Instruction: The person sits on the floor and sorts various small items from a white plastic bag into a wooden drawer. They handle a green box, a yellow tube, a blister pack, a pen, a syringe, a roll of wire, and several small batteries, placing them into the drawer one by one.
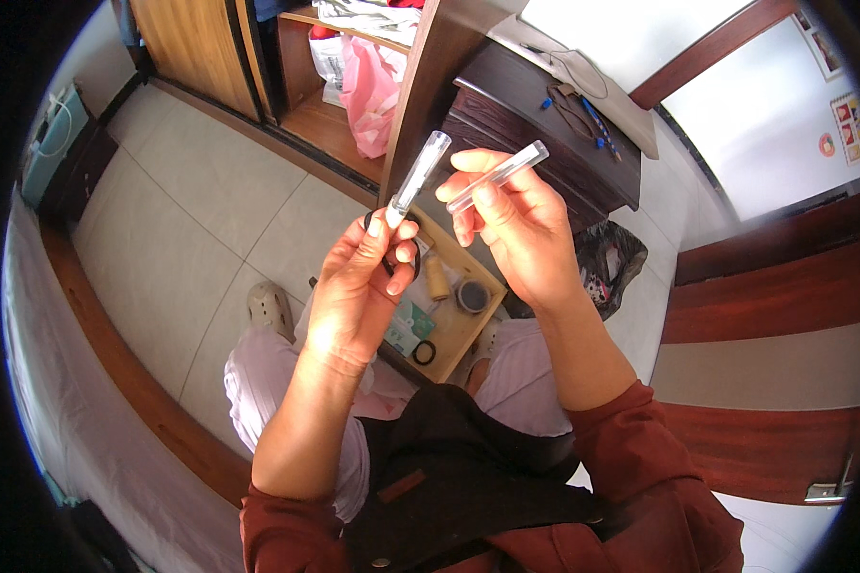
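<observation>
My left hand [358,286] grips a clear plastic tube [421,168] near its lower end, with the tube pointing up and to the right; a black band or loop [417,259] is also around its fingers. In my right hand [534,229], between thumb and fingers, is a second clear tube [502,175], tilted. The two tubes are close together but apart. Below the hands is an open wooden drawer [466,349] holding a yellowish roll [437,278], a round dark-topped container [472,296], green and white packets [412,322] and a black ring [424,352].
A dark wooden cabinet [502,107] with cords on top stands ahead. Beside it is an open wardrobe [330,132] with a pink bag [370,93]. A black plastic bag [620,261] sits on the floor at right. A bed edge [115,351] runs along the left.
</observation>
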The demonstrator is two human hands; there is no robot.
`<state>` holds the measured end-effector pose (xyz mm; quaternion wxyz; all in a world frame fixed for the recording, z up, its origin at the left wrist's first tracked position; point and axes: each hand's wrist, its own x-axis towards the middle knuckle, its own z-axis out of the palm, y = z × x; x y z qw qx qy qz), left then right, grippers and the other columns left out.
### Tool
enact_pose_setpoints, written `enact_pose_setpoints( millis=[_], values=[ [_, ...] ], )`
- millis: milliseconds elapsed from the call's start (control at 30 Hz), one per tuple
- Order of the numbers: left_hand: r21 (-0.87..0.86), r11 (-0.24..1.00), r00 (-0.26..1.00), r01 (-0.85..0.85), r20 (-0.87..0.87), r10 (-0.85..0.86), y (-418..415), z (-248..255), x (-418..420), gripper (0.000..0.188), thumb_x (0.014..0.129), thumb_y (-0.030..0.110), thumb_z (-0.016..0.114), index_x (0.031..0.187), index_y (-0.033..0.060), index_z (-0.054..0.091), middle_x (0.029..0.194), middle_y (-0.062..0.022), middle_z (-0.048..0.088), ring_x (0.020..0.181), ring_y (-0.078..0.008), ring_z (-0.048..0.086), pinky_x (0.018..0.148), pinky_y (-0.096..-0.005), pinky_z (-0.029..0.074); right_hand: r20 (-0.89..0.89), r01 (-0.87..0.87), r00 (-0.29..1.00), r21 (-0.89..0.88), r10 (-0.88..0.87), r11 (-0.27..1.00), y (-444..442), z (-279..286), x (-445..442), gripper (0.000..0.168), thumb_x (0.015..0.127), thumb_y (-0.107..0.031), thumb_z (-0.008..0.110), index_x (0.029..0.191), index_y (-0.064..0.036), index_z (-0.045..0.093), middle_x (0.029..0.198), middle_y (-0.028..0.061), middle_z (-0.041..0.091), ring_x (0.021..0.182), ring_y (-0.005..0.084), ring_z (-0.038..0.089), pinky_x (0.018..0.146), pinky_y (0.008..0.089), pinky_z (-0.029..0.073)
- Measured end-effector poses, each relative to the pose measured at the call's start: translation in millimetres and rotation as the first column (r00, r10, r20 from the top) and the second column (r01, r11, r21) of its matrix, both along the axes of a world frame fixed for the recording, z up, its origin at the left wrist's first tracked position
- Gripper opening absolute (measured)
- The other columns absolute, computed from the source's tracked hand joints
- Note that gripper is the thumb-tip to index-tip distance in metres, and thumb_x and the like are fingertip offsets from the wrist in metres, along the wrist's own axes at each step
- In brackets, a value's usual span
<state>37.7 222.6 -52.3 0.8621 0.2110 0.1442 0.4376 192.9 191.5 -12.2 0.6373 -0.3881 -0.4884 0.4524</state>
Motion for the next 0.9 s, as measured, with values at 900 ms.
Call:
enact_pose_setpoints(
  millis=[900],
  values=[
    [-0.006, 1.000, 0.999, 0.002, 0.033, -0.002, -2.7, -11.0, 7.7, 0.017, 0.087, 0.019, 0.052, 0.096, 0.0047, 0.052, 0.082, -0.0032, 0.055, 0.069, -0.0093, 0.049, 0.054, -0.0187, 0.036, 0.116, -0.040, 0.992, -0.083, 0.050, 0.996, -5.6, 10.8, -14.2, 0.012, 0.085, -0.004, 0.051, 0.095, 0.002, 0.049, 0.084, 0.0052, 0.057, 0.076, 0.0086, 0.055, 0.065, 0.0228, 0.046]
  ],
)
